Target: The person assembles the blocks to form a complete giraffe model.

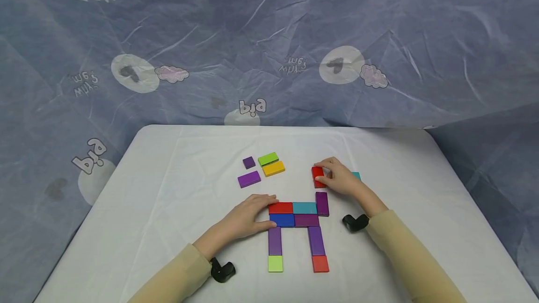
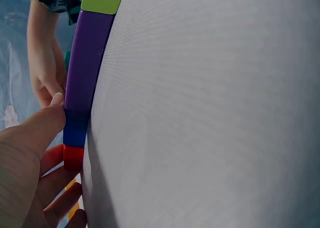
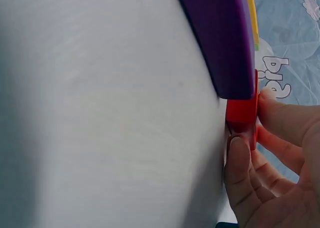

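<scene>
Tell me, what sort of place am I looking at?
Probably an indoor tabletop play or recording setup, though the wider room isn't visible: a white-topped table, a blue-grey printed drape behind it, and flat coloured blocks laid out on top.

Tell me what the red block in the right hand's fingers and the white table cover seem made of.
Red block: likely painted wood or plastic; smooth, evenly coloured faces. White table cover: perhaps fabric or vinyl; matte, faint crease lines.
</scene>
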`<state>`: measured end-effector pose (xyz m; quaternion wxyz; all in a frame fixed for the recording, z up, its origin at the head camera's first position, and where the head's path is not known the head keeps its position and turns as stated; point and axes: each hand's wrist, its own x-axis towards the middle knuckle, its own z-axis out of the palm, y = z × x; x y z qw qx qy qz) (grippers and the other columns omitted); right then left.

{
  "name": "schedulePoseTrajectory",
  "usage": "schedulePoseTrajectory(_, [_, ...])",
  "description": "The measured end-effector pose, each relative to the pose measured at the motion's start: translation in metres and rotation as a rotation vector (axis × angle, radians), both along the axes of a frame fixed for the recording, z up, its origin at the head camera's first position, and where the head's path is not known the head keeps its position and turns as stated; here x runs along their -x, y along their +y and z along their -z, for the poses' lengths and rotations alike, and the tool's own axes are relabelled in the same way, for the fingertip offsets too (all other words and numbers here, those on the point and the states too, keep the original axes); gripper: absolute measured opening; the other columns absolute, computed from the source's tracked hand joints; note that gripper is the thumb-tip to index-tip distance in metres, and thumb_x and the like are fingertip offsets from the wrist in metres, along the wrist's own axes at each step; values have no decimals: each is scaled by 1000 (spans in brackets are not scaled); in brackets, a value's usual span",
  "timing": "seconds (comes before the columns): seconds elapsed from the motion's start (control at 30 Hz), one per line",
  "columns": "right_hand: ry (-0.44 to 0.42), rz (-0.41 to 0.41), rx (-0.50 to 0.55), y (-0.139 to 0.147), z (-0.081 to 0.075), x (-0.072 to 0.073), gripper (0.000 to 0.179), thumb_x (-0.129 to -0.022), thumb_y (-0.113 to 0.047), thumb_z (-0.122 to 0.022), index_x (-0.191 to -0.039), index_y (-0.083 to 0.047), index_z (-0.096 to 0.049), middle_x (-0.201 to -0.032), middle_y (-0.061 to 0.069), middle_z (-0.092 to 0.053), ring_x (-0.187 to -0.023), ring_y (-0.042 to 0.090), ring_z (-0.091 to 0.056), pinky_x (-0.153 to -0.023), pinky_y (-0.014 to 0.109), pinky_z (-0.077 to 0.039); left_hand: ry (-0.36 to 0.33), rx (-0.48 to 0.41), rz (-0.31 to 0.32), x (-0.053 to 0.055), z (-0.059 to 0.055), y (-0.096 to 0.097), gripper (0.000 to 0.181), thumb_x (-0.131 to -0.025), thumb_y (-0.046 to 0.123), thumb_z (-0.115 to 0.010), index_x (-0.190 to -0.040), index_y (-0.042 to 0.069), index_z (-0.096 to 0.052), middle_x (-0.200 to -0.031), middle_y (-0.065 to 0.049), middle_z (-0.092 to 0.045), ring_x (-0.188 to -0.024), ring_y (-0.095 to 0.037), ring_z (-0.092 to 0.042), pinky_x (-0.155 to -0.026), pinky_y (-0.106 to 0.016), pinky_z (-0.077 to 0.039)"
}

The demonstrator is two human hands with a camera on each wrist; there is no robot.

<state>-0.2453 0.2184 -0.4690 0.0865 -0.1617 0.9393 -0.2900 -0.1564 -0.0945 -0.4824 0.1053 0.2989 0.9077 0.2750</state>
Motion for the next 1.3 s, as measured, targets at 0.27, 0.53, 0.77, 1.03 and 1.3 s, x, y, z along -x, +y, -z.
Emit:
schedulePoseTrajectory(0.27, [9, -8, 31, 5, 4, -5, 45, -92, -19, -69, -133, -2, -59, -115, 18, -54, -81, 18, -50, -68, 25, -45, 6, 6, -3, 0, 0, -1, 64, -90, 43, -69, -145, 18, -50, -150, 0, -49, -139, -20, -44, -114, -41, -40])
schedulePoseTrajectory(0.53, [28, -6, 62, 8, 6, -11, 44, -92, -17, -69, -132, -2, -59, -112, 17, -55, -80, 17, -51, -69, 26, -46, 3, 2, -2, -1, 1, -1, 64, -90, 43, -69, -145, 17, -50, -150, 0, -50, -138, -20, -44, -114, -41, -40])
schedulePoseTrajectory(0.77, [26, -3, 69, 8, 6, -14, 45, -91, -17, -70, -131, -1, -59, -113, 16, -57, -80, 16, -52, -68, 24, -47, 2, 4, -1, -2, 1, -1, 64, -90, 43, -69, -145, 18, -49, -150, 0, -49, -138, -20, -44, -114, -41, -40])
schedulePoseTrajectory(1.03, [14, 1, 82, 9, 6, -15, 44, -91, -19, -71, -131, -3, -60, -112, 15, -57, -81, 16, -52, -69, 24, -48, 3, 3, -3, -2, 1, 0, 64, -90, 42, -70, -145, 18, -49, -150, 0, -49, -138, -20, -44, -114, -41, -40])
schedulePoseTrajectory(1.3, [12, -8, 96, 11, 9, -14, 44, -91, -18, -71, -131, -2, -60, -112, 16, -56, -82, 17, -53, -70, 24, -48, -8, 7, -2, -1, -1, 1, 64, -90, 42, -69, -146, 18, -49, -150, 0, -49, -139, -20, -43, -114, -42, -40])
